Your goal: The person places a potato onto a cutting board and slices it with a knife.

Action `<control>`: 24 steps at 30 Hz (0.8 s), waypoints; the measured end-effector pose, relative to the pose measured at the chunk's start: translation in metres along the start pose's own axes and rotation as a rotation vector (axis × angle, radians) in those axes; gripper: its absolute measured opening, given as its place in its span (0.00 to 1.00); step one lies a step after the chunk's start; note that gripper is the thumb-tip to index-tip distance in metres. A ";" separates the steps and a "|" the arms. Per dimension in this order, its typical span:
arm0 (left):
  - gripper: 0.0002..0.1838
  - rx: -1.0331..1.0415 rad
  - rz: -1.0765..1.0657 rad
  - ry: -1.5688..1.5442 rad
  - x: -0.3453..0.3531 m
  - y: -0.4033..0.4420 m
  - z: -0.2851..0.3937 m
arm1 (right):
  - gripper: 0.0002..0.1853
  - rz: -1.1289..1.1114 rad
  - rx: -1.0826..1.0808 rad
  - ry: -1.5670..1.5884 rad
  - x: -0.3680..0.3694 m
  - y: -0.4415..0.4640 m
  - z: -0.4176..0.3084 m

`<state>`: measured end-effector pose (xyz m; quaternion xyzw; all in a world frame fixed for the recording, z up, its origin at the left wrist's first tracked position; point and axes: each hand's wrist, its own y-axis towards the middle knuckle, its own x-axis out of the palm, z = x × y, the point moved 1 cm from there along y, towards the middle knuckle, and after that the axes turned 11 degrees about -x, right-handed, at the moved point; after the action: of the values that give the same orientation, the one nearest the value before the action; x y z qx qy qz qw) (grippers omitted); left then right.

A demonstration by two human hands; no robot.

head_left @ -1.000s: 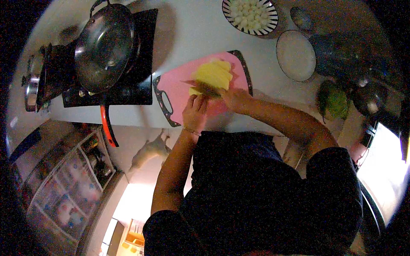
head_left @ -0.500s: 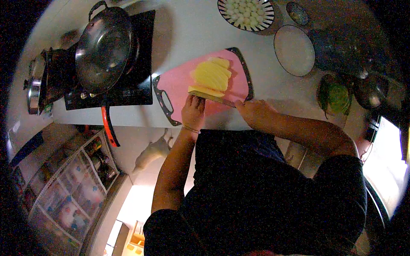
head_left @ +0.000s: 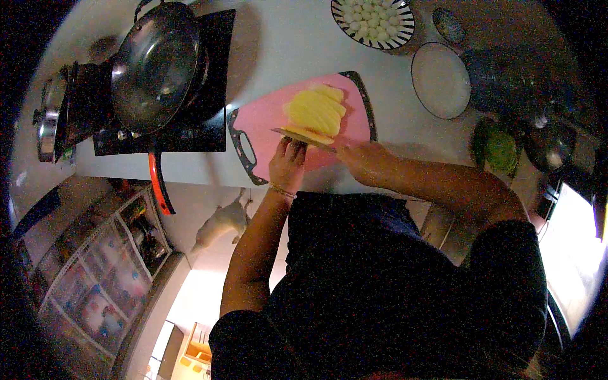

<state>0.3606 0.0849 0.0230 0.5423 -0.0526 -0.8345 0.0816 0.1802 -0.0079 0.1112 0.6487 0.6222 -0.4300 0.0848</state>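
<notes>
On the pink cutting board (head_left: 259, 123) lies a fanned pile of yellow slices (head_left: 315, 111), which look like potato. My right hand (head_left: 367, 163) is closed round the handle of a kitchen knife (head_left: 303, 137). The blade points left along the near edge of the pile, with yellow showing just beyond it. Close to the blade, my left hand (head_left: 288, 166) has its fingers bent and pressed down at the near end of the potato. What lies under those fingertips is mostly hidden.
A dark wok (head_left: 155, 69) with a red-edged handle sits on the black stove (head_left: 212, 120) at left. Behind the board stand a striped bowl of white round pieces (head_left: 373, 22), a white plate (head_left: 440, 82) and a small bowl (head_left: 448, 25). Something green (head_left: 502, 149) lies at right. A cat (head_left: 221, 223) is on the floor.
The knife and my right hand have shifted left and slightly up, so the blade reaches further past my left fingers. My left hand stays almost in place. The cat has moved slightly.
</notes>
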 end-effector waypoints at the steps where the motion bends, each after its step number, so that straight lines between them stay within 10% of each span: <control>1: 0.15 -0.008 -0.002 0.007 -0.001 0.000 0.001 | 0.16 -0.029 0.036 0.012 0.000 0.003 0.000; 16: 0.14 -0.013 0.046 0.011 -0.002 0.003 0.006 | 0.17 -0.034 0.445 0.455 0.037 0.050 0.025; 24: 0.15 -0.026 0.026 -0.046 -0.003 -0.001 0.002 | 0.17 0.085 0.344 0.132 0.047 0.055 0.057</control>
<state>0.3597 0.0863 0.0260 0.5212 -0.0508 -0.8462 0.0984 0.1962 -0.0213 0.0217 0.7061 0.5157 -0.4827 -0.0501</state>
